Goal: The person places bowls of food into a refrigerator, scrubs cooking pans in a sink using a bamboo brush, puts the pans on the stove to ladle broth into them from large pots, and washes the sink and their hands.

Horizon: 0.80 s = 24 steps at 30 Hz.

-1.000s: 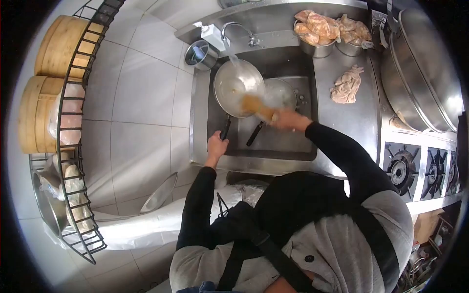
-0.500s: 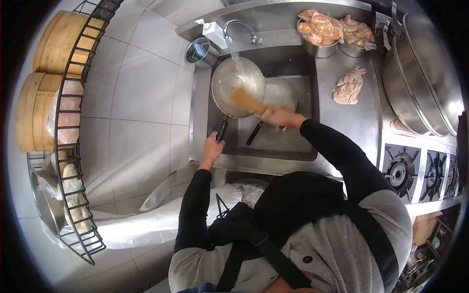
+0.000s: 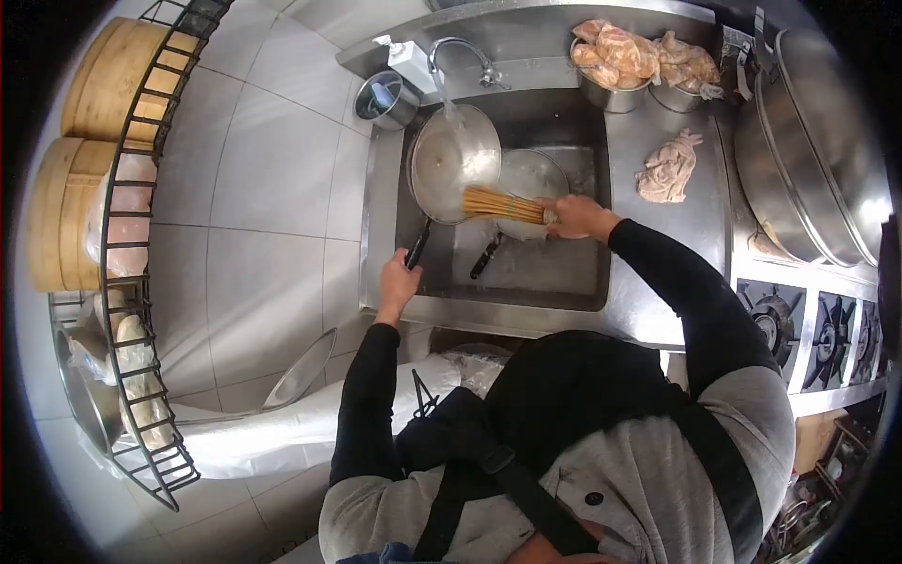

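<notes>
My left hand [image 3: 399, 280] is closed round the black handle of a frying pan [image 3: 442, 155], which is tilted under the running tap [image 3: 456, 70] at the sink's left side. Water falls into its far edge. My right hand [image 3: 575, 218] grips the bound end of a bamboo brush [image 3: 503, 202], a bundle of thin sticks, whose tips are at the pan's right rim. A second pan [image 3: 536, 174] lies in the sink [image 3: 583, 273] to the right, partly behind the brush, its black handle pointing toward me. Water lies on the sink floor.
A metal pot [image 3: 390, 101] and a white bottle [image 3: 412, 64] stand left of the tap. On the right counter are bagged food in metal containers [image 3: 615, 70], a crumpled cloth [image 3: 669, 167], large steel bowls [image 3: 799, 150] and gas burners [image 3: 772, 324]. Bamboo steamers [image 3: 70, 211] stand at far left.
The brush has moved from inside the pan rightward to its rim, and my right hand has gone right with it. The pan is tipped more, and more water shows in the sink.
</notes>
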Each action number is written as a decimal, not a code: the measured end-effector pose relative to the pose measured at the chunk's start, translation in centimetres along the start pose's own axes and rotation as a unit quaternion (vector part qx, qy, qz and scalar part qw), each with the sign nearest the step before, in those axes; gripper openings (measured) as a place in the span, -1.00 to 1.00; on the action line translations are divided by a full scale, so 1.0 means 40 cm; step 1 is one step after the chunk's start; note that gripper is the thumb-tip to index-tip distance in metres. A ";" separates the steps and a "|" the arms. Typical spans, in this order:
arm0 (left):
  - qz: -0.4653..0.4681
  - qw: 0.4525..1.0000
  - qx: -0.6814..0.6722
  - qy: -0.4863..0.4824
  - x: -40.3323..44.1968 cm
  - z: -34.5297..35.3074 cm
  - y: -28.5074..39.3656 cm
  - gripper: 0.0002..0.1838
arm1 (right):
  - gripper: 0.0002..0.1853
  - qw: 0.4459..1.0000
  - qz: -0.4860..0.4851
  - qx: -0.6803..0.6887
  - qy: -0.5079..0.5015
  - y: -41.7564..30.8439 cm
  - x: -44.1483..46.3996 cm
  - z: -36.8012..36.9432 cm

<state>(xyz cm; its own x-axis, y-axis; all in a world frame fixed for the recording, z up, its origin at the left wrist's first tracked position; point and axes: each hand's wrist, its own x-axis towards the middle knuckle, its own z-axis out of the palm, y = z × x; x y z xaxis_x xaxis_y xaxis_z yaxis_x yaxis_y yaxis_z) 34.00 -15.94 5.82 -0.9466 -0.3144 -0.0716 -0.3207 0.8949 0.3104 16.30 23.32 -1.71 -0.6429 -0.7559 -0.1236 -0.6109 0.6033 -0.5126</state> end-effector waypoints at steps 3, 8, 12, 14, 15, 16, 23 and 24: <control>-0.022 0.999 -0.022 -0.018 -0.010 0.016 -0.001 -0.63 | -0.26 0.990 0.132 -0.047 0.032 0.053 0.051 -0.025; -0.058 0.998 -0.033 -0.011 -0.001 0.019 0.024 -0.64 | -0.29 0.995 -0.011 -0.094 -0.012 -0.005 -0.005 -0.048; -0.017 1.000 0.011 0.005 -0.001 0.011 0.004 -0.68 | -0.27 0.986 0.122 -0.083 0.079 0.021 0.063 -0.134; -0.009 0.998 0.045 0.037 -0.007 0.019 0.008 -0.68 | -0.27 0.989 0.119 -0.056 0.072 -0.091 0.030 -0.148; -0.018 0.999 0.038 0.028 0.001 0.022 0.012 -0.67 | -0.28 0.989 0.118 -0.047 0.071 -0.120 0.011 -0.152; -0.026 0.999 0.031 0.016 0.005 0.025 0.015 -0.65 | -0.28 0.996 0.085 -0.012 0.039 -0.109 0.007 -0.105; 0.015 0.998 0.031 -0.046 -0.009 0.042 -0.006 -0.62 | -0.31 0.977 0.152 0.062 0.133 -0.093 0.016 -0.088; 0.014 0.998 0.025 -0.052 -0.013 0.061 0.004 -0.63 | -0.31 0.972 0.146 0.078 0.166 -0.109 0.020 -0.103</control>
<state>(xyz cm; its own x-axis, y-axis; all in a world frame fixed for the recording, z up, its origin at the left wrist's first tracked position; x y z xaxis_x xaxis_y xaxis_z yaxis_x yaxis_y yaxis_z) 34.35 -14.85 3.62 -0.9529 -0.2561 -0.1626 -0.2924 0.9183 0.2669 16.56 21.12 3.92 -0.9082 -0.4184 -0.0151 -0.3186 0.7141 -0.6233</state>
